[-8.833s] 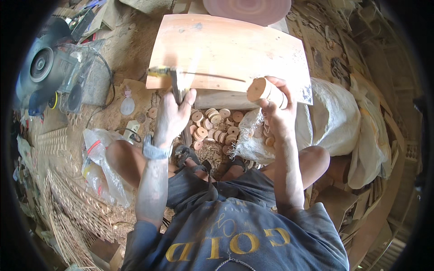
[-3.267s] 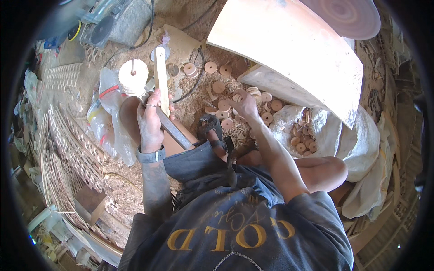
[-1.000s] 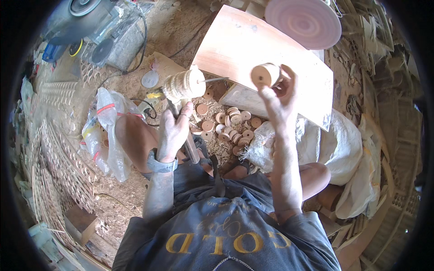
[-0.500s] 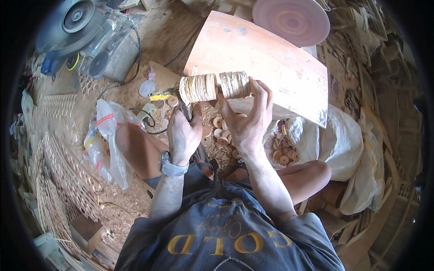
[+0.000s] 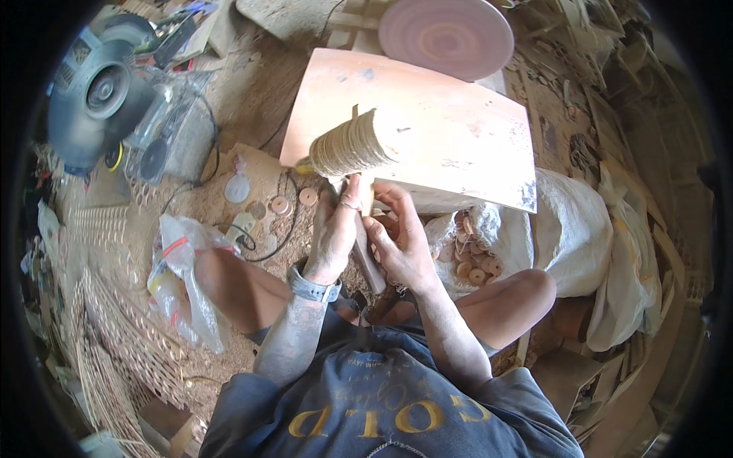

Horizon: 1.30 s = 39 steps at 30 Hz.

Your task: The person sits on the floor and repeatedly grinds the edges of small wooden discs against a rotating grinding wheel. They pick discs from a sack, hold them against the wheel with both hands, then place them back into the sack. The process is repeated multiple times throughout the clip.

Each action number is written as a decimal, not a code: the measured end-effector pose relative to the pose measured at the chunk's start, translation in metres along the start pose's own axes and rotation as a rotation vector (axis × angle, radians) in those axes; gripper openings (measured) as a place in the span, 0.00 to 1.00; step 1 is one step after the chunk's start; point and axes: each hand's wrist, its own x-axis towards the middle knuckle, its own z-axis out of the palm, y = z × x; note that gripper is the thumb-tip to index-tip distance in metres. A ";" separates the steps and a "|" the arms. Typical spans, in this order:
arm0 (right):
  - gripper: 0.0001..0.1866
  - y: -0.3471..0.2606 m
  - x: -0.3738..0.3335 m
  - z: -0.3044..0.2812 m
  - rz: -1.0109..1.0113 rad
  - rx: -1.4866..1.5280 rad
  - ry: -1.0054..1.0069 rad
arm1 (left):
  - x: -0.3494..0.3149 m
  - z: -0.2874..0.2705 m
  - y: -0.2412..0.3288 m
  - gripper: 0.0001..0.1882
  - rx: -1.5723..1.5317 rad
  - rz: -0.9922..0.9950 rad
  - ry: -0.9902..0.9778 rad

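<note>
A stack of round wooden discs [image 5: 353, 145], pressed together on a metal rod, stands in front of me, its bright right end facing a sloping board. My left hand [image 5: 330, 237] is closed round a dark bar [image 5: 366, 259] that runs down from beneath the stack between my hands. My right hand [image 5: 401, 240] is closed beside it, its fingertips on a pale strip [image 5: 368, 197] just under the discs. The palm side of my right hand and what lies inside it are hidden.
The sloping wooden board [image 5: 427, 114] stands ahead, with a round sanding disc [image 5: 447, 38] behind it. A white sack [image 5: 565, 237] and loose wooden discs [image 5: 475, 263] lie at right. A grinding machine [image 5: 107, 91] with a cable sits far left, above punched wood sheets [image 5: 114, 328].
The discs, split into two groups before, now form one tight stack. My right hand has left the stack's right end and come down beside my left hand.
</note>
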 end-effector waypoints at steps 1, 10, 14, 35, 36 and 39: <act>0.27 -0.002 0.000 -0.004 0.006 0.023 0.061 | 0.003 0.008 0.000 0.19 0.011 -0.033 -0.024; 0.30 -0.031 0.009 -0.083 0.007 0.558 0.404 | 0.028 0.041 0.003 0.21 0.123 -0.101 -0.104; 0.29 -0.035 -0.006 -0.090 -0.104 0.457 0.226 | 0.031 0.042 -0.003 0.23 0.098 -0.155 0.018; 0.31 -0.009 -0.016 -0.081 0.029 0.187 0.123 | 0.035 0.029 -0.005 0.23 0.429 0.004 0.206; 0.31 -0.012 -0.013 -0.082 0.023 0.058 0.159 | 0.037 0.029 -0.005 0.23 0.409 0.020 0.194; 0.29 -0.024 0.004 -0.092 0.025 -0.068 0.126 | 0.047 0.034 -0.005 0.23 0.371 0.024 0.183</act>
